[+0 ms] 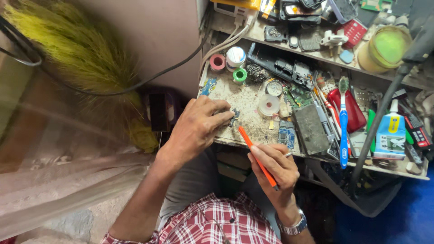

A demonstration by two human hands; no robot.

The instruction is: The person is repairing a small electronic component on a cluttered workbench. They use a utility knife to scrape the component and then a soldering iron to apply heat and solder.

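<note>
My left hand [196, 129] rests on the worn workbench [246, 101], its fingertips pinching a small dark metal part [234, 116] against the surface. My right hand [275, 169] hovers just below the bench's front edge and grips a thin orange tool [257, 156], held like a pen with its tip pointing up-left toward the small part. A ring shows on one finger and a metal watch [294, 226] on the wrist. The tool's tip is a short gap away from the part.
Small circuit boards [286, 133], solder wire spools [268, 105], tape rolls [217, 62], a blue toothbrush [343, 122], screwdrivers, a glue bottle [391, 133] and a red case [350, 108] crowd the bench. A shelf above holds phone parts and a yellowish jar [384, 49]. A broom [77, 49] leans at left.
</note>
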